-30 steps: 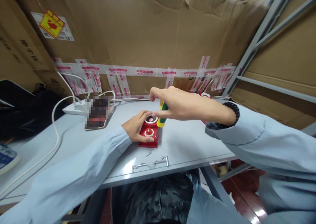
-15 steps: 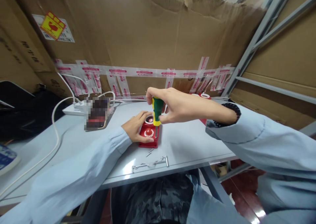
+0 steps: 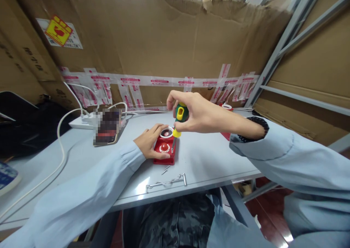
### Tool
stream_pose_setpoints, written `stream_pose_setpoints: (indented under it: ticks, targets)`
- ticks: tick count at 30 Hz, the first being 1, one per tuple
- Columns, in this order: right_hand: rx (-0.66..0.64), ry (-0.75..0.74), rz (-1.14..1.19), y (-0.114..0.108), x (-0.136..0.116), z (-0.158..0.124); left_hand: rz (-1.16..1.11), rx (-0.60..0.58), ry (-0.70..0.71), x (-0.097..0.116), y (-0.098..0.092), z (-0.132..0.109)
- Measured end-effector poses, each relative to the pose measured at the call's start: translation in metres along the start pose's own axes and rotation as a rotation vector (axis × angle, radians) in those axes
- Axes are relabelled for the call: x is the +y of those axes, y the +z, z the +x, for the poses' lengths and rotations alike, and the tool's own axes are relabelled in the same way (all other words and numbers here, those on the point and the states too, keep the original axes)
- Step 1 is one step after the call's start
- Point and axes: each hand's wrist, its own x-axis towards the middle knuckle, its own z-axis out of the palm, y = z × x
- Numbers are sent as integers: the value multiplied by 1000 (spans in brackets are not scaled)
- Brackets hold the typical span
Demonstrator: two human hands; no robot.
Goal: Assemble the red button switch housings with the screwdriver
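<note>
A red box-like device lies on the table, with a white-ringed round part at its far end and a red knob nearer me. Around its left side curl the fingers of my left hand, thumb along the near face. My right hand grips a green and yellow screwdriver above the device's right edge. The screwdriver leans, and its tip is at a screw there. Several small loose screws rest just in front of the device.
A T-shaped metal tool lies by the table's front edge. To the left are a phone, a white power strip and cables. Another red device sits partly behind my right arm. Cardboard walls the back.
My right hand has risen slightly and moved right, and the screwdriver has gone from nearly upright to tilted, its handle turned. My left hand stays on the red device.
</note>
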Motion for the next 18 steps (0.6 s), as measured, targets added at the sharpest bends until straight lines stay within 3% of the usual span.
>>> stream_pose_setpoints:
  ticks: [4,9,12,18]
  targets:
    - [46,-35,30,-7,-1,-3,33,27,6,0,-6,-4]
    - [82,-57,65,-9,-2,-9,10,192,249,18,-19,-11]
    - [90,-44,87,-7,-3,-11,11,236,320,32,-20,-13]
    - [138,-7,132,-13,4,-17,98,120,346,51,-12,-21]
